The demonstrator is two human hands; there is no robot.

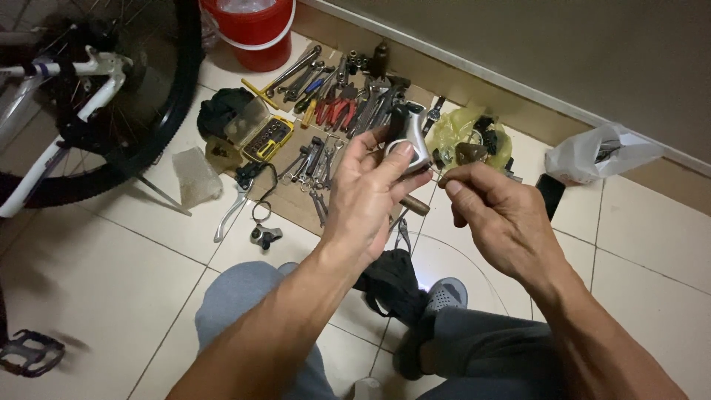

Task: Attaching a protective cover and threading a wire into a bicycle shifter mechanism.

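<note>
My left hand (370,192) is raised above the floor and grips a silver and black bicycle shifter part (409,137) between thumb and fingers. My right hand (498,215) is close beside it, fingers pinched on a thin tool or cable end (437,180) that points at the part. A small brown cylindrical piece (416,206) shows just below the two hands. My knees in grey trousers (237,296) are under my forearms.
Several wrenches and pliers (333,96) lie on cardboard by the wall. A yellow bit case (268,138), a brake lever (233,211), a yellow plastic bag (459,130), a white bag (600,152), a red bucket (255,30), a bicycle wheel (126,111) and a pedal (29,352) surround me.
</note>
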